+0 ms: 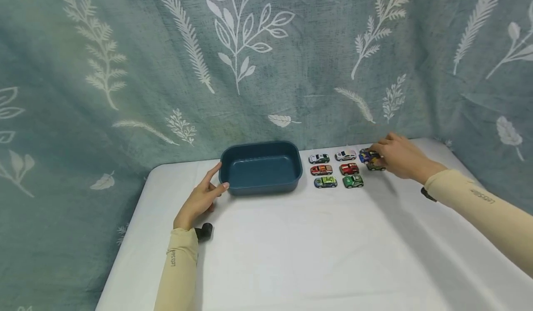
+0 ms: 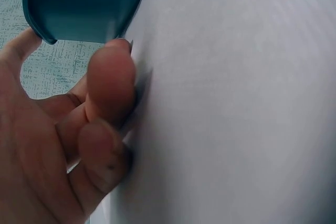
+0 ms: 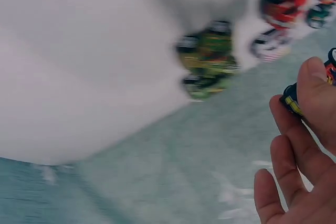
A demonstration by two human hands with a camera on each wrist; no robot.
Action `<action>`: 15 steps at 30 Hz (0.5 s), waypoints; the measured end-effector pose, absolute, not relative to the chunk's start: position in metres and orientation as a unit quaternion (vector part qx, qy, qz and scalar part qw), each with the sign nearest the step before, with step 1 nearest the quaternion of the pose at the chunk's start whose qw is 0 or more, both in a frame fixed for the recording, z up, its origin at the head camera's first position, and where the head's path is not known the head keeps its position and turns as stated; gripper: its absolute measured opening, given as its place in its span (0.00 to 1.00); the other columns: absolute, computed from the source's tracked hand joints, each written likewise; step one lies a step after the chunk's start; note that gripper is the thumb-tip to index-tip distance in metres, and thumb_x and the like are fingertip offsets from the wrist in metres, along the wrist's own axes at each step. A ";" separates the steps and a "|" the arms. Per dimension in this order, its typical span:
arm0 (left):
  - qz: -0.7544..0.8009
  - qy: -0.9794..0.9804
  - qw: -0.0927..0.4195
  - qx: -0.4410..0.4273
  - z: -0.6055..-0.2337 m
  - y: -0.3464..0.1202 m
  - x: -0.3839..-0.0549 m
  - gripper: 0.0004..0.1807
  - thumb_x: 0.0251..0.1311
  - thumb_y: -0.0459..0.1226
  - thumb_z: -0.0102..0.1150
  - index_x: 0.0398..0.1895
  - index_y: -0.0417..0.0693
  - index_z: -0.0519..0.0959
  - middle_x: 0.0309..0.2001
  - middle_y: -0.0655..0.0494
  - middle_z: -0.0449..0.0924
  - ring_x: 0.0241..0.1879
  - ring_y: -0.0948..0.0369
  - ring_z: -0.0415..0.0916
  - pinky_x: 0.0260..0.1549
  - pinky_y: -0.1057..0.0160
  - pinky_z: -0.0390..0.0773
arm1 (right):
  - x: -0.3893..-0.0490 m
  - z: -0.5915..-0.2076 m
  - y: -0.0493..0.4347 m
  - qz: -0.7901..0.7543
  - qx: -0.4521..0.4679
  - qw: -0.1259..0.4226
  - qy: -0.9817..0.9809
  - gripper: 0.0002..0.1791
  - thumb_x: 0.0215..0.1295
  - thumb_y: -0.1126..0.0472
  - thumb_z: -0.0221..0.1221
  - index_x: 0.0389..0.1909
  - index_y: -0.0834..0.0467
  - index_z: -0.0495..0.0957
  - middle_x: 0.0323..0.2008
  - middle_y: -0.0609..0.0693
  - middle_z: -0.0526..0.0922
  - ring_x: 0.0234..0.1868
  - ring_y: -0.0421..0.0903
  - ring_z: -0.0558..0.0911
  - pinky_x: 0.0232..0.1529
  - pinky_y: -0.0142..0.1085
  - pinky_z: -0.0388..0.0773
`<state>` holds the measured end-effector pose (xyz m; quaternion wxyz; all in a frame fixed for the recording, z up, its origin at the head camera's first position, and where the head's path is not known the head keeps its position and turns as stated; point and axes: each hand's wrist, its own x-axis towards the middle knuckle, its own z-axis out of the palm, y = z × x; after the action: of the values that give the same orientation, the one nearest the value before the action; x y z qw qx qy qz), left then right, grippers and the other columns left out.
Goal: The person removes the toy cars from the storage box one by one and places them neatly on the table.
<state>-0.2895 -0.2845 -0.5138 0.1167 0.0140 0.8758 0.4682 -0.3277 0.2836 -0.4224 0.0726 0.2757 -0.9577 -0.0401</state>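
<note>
My right hand [image 1: 397,156] pinches a blue toy car [image 1: 367,155] with yellow and red markings between thumb and fingers; in the right wrist view the toy car [image 3: 292,100] is partly hidden by the thumb. Just below it in the head view, an olive-green toy car [image 1: 376,166] sits on the table. My left hand [image 1: 201,197] is at the left end of a dark teal rectangular tub [image 1: 264,189], its index finger and thumb extended to the rim. The left wrist view shows its other fingers [image 2: 110,80] bent loosely beside the tub, holding nothing.
Left of my right hand, several toy cars stand in rows: white-and-green [image 1: 319,158], white [image 1: 345,155], orange-red [image 1: 321,170], red [image 1: 349,169], yellow-green [image 1: 325,182] and green [image 1: 353,181]. A leaf-patterned curtain [image 1: 166,70] hangs behind the white table [image 1: 291,246].
</note>
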 end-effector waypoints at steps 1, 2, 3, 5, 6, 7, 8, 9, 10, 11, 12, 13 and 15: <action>0.467 0.876 0.117 0.013 -0.514 -0.284 -0.289 0.44 0.68 0.66 0.62 0.82 0.93 0.49 0.43 0.44 0.75 0.20 0.56 0.71 0.27 0.58 0.78 | -0.325 -0.426 0.291 -0.041 0.275 0.071 -0.958 0.19 0.62 0.62 0.75 0.53 0.64 0.86 0.42 0.59 0.89 0.41 0.58 0.78 0.44 0.55 0.76; 0.467 0.876 0.117 0.012 -0.514 -0.284 -0.289 0.44 0.68 0.66 0.62 0.82 0.93 0.49 0.43 0.44 0.75 0.20 0.56 0.71 0.27 0.58 0.78 | -0.323 -0.430 0.297 -0.044 0.272 0.069 -0.959 0.19 0.61 0.62 0.76 0.52 0.64 0.86 0.42 0.58 0.88 0.41 0.58 0.78 0.44 0.55 0.76; 0.467 0.876 0.117 0.011 -0.513 -0.284 -0.289 0.44 0.69 0.66 0.62 0.82 0.93 0.49 0.43 0.44 0.75 0.20 0.56 0.71 0.27 0.58 0.78 | -0.321 -0.434 0.304 -0.042 0.271 0.069 -0.959 0.19 0.60 0.62 0.76 0.51 0.64 0.87 0.41 0.58 0.88 0.41 0.58 0.78 0.43 0.55 0.77; 0.465 0.877 0.117 0.013 -0.513 -0.284 -0.289 0.44 0.69 0.65 0.61 0.82 0.93 0.48 0.44 0.44 0.75 0.20 0.56 0.71 0.28 0.57 0.78 | -0.316 -0.441 0.313 -0.038 0.266 0.071 -0.961 0.19 0.59 0.62 0.77 0.50 0.63 0.87 0.41 0.57 0.87 0.41 0.58 0.79 0.42 0.55 0.78; 0.466 0.877 0.117 0.013 -0.514 -0.284 -0.289 0.43 0.70 0.65 0.61 0.82 0.94 0.48 0.44 0.44 0.75 0.20 0.56 0.70 0.28 0.57 0.78 | -0.314 -0.445 0.318 -0.036 0.264 0.072 -0.961 0.19 0.58 0.61 0.78 0.49 0.62 0.88 0.40 0.57 0.87 0.41 0.58 0.79 0.42 0.55 0.78; 0.465 0.877 0.116 0.013 -0.513 -0.284 -0.289 0.43 0.70 0.64 0.61 0.82 0.94 0.48 0.44 0.44 0.75 0.20 0.56 0.70 0.28 0.57 0.78 | -0.312 -0.448 0.322 -0.033 0.262 0.075 -0.962 0.19 0.57 0.61 0.78 0.49 0.62 0.88 0.40 0.56 0.87 0.41 0.57 0.79 0.41 0.55 0.79; 0.466 0.877 0.115 0.014 -0.513 -0.285 -0.289 0.43 0.70 0.64 0.61 0.82 0.93 0.48 0.43 0.44 0.75 0.20 0.55 0.70 0.28 0.57 0.78 | -0.310 -0.451 0.325 -0.031 0.260 0.077 -0.962 0.19 0.57 0.61 0.79 0.48 0.61 0.88 0.40 0.56 0.87 0.41 0.58 0.80 0.40 0.55 0.79; 0.465 0.878 0.114 0.015 -0.513 -0.285 -0.289 0.43 0.71 0.64 0.61 0.82 0.93 0.48 0.43 0.44 0.75 0.20 0.55 0.70 0.28 0.57 0.78 | -0.308 -0.453 0.328 -0.028 0.260 0.082 -0.962 0.19 0.57 0.60 0.79 0.48 0.61 0.88 0.40 0.56 0.87 0.41 0.58 0.80 0.39 0.55 0.80; 0.465 0.878 0.114 0.017 -0.513 -0.285 -0.289 0.43 0.71 0.64 0.61 0.82 0.93 0.48 0.43 0.43 0.75 0.20 0.55 0.70 0.28 0.57 0.78 | -0.307 -0.456 0.330 -0.024 0.258 0.086 -0.962 0.20 0.56 0.60 0.79 0.48 0.61 0.88 0.40 0.56 0.87 0.41 0.58 0.80 0.38 0.55 0.80; 0.465 0.878 0.114 0.018 -0.513 -0.285 -0.289 0.43 0.71 0.64 0.61 0.82 0.93 0.48 0.43 0.43 0.75 0.20 0.55 0.70 0.28 0.57 0.78 | -0.305 -0.458 0.332 -0.021 0.259 0.089 -0.962 0.20 0.56 0.59 0.80 0.48 0.61 0.88 0.39 0.56 0.87 0.41 0.58 0.81 0.38 0.55 0.80; 0.465 0.878 0.113 0.017 -0.513 -0.285 -0.288 0.43 0.71 0.64 0.61 0.82 0.93 0.48 0.43 0.43 0.75 0.20 0.55 0.70 0.28 0.57 0.78 | -0.304 -0.461 0.334 -0.019 0.259 0.092 -0.961 0.20 0.55 0.59 0.80 0.48 0.61 0.88 0.39 0.55 0.87 0.41 0.58 0.81 0.37 0.55 0.80; 0.465 0.878 0.114 0.018 -0.513 -0.285 -0.288 0.43 0.70 0.64 0.61 0.82 0.93 0.48 0.43 0.43 0.75 0.19 0.55 0.71 0.28 0.57 0.78 | -0.303 -0.462 0.335 -0.017 0.259 0.094 -0.961 0.21 0.55 0.58 0.80 0.48 0.61 0.88 0.39 0.55 0.87 0.41 0.58 0.81 0.37 0.56 0.80; 0.466 0.877 0.114 0.021 -0.514 -0.284 -0.288 0.44 0.71 0.64 0.61 0.83 0.91 0.48 0.42 0.43 0.75 0.19 0.55 0.71 0.28 0.57 0.78 | -0.300 -0.466 0.336 -0.011 0.257 0.098 -0.961 0.22 0.54 0.58 0.81 0.48 0.61 0.88 0.39 0.56 0.87 0.41 0.59 0.81 0.36 0.57 0.80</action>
<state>-0.2884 -0.2837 -0.5136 0.1144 0.0207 0.8772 0.4657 -0.3003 0.3364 -0.4664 0.0980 0.2572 -0.9613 -0.0112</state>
